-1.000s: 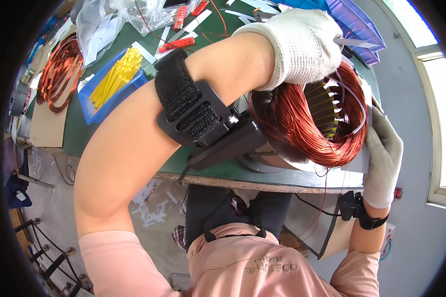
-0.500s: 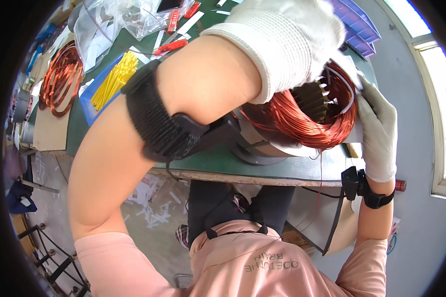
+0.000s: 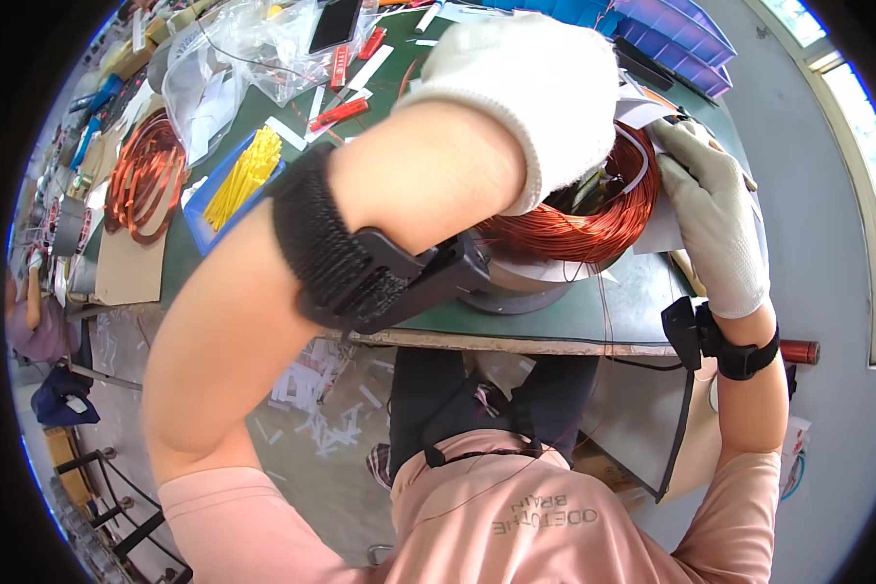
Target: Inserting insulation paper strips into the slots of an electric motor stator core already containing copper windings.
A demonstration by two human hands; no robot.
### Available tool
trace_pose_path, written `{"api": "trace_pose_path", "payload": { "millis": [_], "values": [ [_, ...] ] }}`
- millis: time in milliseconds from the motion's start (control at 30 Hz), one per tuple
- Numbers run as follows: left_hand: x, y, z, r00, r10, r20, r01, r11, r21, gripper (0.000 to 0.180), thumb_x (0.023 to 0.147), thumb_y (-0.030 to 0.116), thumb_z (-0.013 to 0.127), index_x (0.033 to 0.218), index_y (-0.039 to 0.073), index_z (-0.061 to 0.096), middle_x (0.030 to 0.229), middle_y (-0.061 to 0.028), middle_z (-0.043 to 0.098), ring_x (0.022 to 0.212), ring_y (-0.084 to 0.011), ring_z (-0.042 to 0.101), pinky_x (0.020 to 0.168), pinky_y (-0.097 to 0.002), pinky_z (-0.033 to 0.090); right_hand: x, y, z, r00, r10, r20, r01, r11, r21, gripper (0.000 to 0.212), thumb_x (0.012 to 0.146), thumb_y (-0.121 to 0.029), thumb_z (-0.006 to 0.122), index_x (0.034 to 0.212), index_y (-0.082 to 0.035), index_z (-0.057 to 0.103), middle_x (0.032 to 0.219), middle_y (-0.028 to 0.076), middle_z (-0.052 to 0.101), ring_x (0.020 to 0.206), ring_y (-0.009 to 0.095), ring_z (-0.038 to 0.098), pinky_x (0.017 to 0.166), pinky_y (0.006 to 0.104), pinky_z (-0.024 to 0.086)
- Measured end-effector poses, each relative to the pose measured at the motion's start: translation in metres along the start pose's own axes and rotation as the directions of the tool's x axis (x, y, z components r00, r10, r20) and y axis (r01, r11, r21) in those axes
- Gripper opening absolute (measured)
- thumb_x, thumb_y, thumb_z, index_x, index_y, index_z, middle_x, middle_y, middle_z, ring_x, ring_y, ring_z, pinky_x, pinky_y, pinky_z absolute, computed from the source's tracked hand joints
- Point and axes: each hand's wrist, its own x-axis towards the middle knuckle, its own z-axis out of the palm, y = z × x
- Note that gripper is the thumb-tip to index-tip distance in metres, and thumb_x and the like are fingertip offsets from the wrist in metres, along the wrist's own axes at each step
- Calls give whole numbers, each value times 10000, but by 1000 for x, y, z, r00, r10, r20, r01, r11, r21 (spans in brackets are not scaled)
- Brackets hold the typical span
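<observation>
A motor stator with a thick ring of red-brown copper wire (image 3: 594,234) lies on its side on the bench, its end toward me. My left hand (image 3: 530,102), in a white knit glove, reaches across its top; the fingers are hidden on the far side. My right hand (image 3: 715,214), gloved too, is at the right side of the winding. Its fingers are bent in against the ring beside white sheet material (image 3: 660,232); what they grip is not clear. Part of a pale tube (image 3: 638,175) curves inside the ring. Loose wires hang over the bench edge.
On the green bench (image 3: 409,326) are a blue tray of yellow strips (image 3: 238,185), copper wire coils (image 3: 146,180), clear plastic bags (image 3: 263,49), red-handled cutters (image 3: 339,115) and a phone (image 3: 335,24). Purple-blue bins (image 3: 676,34) stand at back right. Paper scraps litter the floor.
The view has shifted slightly. The copper winding sits further left, and my left hand has moved left with it. My right hand has come a little inward along the ring's right side.
</observation>
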Motion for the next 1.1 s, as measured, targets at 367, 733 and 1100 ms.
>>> {"api": "trace_pose_path", "payload": {
  "millis": [367,733,1100],
  "values": [
    [18,-16,40,823,486,-294,-566,655,-501,282,855,312,565,880,57,684,833,-172,672,822,-362,636,763,-428,506,-1,9,2,1000,4,13,-4,1000,-25,324,876,-102,492,1149,-32,651,986,185,657,920,284,480,871,361,404],
    [26,-17,58,736,411,-538,-658,623,-424,177,840,160,556,837,12,653,779,-216,627,764,-384,608,677,-410,484,0,10,-3,993,112,29,-110,993,-46,273,879,-118,518,1102,-14,637,963,261,572,952,355,503,866,404,416],
    [4,-34,23,906,380,-184,-328,359,-874,186,889,196,607,947,44,698,881,-88,665,814,-166,624,754,-307,488,5,21,-10,995,64,73,-59,996,-70,311,888,-103,532,1170,-32,639,945,230,584,870,302,579,824,343,461]
  ]
}}
